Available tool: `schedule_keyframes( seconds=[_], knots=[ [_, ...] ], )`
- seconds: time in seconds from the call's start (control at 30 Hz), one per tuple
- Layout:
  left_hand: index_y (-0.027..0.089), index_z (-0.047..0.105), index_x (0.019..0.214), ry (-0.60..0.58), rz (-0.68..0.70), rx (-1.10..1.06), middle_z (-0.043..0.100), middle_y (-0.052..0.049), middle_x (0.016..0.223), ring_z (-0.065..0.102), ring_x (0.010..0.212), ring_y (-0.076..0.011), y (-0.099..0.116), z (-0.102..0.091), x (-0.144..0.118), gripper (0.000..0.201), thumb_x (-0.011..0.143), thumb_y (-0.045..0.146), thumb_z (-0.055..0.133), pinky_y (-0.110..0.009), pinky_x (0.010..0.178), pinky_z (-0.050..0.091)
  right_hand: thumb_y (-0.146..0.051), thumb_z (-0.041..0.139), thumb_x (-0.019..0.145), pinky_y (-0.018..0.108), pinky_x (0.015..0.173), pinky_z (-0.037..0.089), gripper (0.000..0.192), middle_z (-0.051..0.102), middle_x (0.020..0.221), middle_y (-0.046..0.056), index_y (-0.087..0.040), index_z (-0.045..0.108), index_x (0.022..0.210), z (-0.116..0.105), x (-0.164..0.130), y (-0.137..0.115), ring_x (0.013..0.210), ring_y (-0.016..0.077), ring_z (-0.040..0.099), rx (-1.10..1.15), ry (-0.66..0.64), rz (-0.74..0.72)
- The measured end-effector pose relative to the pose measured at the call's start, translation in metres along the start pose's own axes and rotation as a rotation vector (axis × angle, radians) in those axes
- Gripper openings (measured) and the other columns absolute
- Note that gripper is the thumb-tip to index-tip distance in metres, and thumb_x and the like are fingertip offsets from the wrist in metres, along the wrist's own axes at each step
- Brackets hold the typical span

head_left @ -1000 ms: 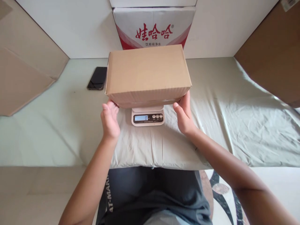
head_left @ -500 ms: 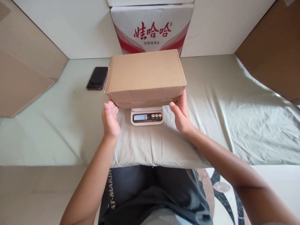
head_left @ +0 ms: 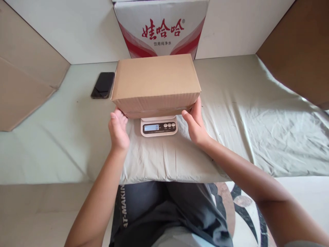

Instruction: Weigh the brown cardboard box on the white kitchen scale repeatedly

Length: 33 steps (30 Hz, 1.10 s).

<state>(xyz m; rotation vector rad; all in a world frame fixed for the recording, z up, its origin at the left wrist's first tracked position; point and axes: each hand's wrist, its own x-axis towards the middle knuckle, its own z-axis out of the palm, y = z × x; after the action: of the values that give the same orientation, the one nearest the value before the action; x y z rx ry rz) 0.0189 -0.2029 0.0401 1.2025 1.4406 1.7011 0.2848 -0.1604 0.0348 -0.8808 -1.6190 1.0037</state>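
- Cardboard box (head_left: 155, 82): plain brown, closed, held level directly over a small white kitchen scale (head_left: 159, 127); cannot tell whether its underside touches the platform.
- Scale display reads 0; only its front panel with three buttons shows below the box.
- Left hand (head_left: 118, 130): fingers curled under the box's near-left bottom corner, gripping it.
- Right hand (head_left: 195, 123): cupped on the near-right bottom corner, thumb along the front edge, gripping the box.
- Scale sits on a pale green sheet (head_left: 244, 120), wrinkled to the right.
- Black phone (head_left: 102, 85) lies flat just left of the box.
- Red-and-white printed carton (head_left: 160, 29) stands behind the box, against the wall.
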Motion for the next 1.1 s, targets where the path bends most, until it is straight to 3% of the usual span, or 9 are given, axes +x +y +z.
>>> schedule_keyframes(
  seconds=[0.23,0.37,0.57,0.8,0.87,1.0,1.1],
  knots=[
    [0.026,0.079,0.138,-0.007,-0.018,-0.022,0.077,-0.018,0.152,0.057,0.164,-0.0395,0.000,0.001,-0.001,0.091,0.097,0.098,0.043,-0.055,0.135,0.047,-0.092,0.053,0.096,0.067,0.152,0.029,0.103,0.031,0.193,0.000,-0.048,0.014,0.181,0.000,0.000,0.002,0.180,0.0364,0.031,0.005,0.010,0.016],
    [0.027,0.077,0.146,-0.013,0.016,-0.021,0.072,-0.016,0.163,0.051,0.169,-0.0378,-0.003,-0.003,0.002,0.092,0.099,0.097,0.040,-0.054,0.139,0.043,-0.095,0.048,0.097,0.065,0.153,0.024,0.103,0.024,0.196,-0.005,-0.048,0.015,0.182,-0.004,0.001,0.009,0.185,0.0337,0.019,-0.015,0.021,-0.005],
    [0.038,0.068,0.159,0.003,0.135,-0.094,0.051,-0.003,0.184,0.035,0.178,-0.0323,-0.023,-0.022,0.020,0.087,0.101,0.096,0.039,-0.052,0.149,0.026,-0.101,0.051,0.089,0.070,0.153,0.013,0.101,0.026,0.194,-0.013,-0.055,0.028,0.177,-0.012,0.011,0.026,0.187,0.0353,0.010,0.137,0.237,0.045],
    [0.051,0.069,0.154,0.004,0.076,-0.153,0.052,0.010,0.182,0.028,0.181,-0.0296,-0.052,-0.034,0.042,0.081,0.096,0.101,0.041,-0.054,0.152,0.021,-0.102,0.052,0.087,0.066,0.154,0.015,0.102,0.027,0.195,-0.008,-0.051,0.034,0.174,-0.035,0.024,0.066,0.187,0.0338,0.012,0.102,0.333,0.117],
    [0.046,0.071,0.152,0.015,0.057,-0.166,0.053,0.006,0.182,0.029,0.181,-0.0316,-0.056,-0.031,0.045,0.085,0.095,0.102,0.043,-0.055,0.152,0.022,-0.101,0.050,0.088,0.067,0.153,0.017,0.101,0.028,0.194,-0.006,-0.050,0.034,0.174,-0.042,0.028,0.077,0.187,0.0340,0.013,0.091,0.342,0.125],
    [0.023,0.067,0.157,0.084,0.069,-0.161,0.052,-0.016,0.182,0.039,0.176,-0.0382,-0.053,-0.017,0.044,0.103,0.094,0.102,0.046,-0.056,0.148,0.031,-0.098,0.052,0.089,0.067,0.153,0.016,0.095,0.032,0.192,-0.006,-0.050,0.041,0.170,-0.050,0.035,0.086,0.186,0.0331,0.018,0.126,0.379,0.153],
    [0.019,0.065,0.158,0.091,0.061,-0.174,0.052,-0.019,0.181,0.043,0.174,-0.0382,-0.051,-0.013,0.042,0.104,0.093,0.100,0.052,-0.054,0.146,0.035,-0.098,0.055,0.088,0.065,0.154,0.014,0.092,0.036,0.191,-0.008,-0.051,0.046,0.166,-0.051,0.039,0.086,0.186,0.0326,0.020,0.160,0.397,0.168]
  ],
)
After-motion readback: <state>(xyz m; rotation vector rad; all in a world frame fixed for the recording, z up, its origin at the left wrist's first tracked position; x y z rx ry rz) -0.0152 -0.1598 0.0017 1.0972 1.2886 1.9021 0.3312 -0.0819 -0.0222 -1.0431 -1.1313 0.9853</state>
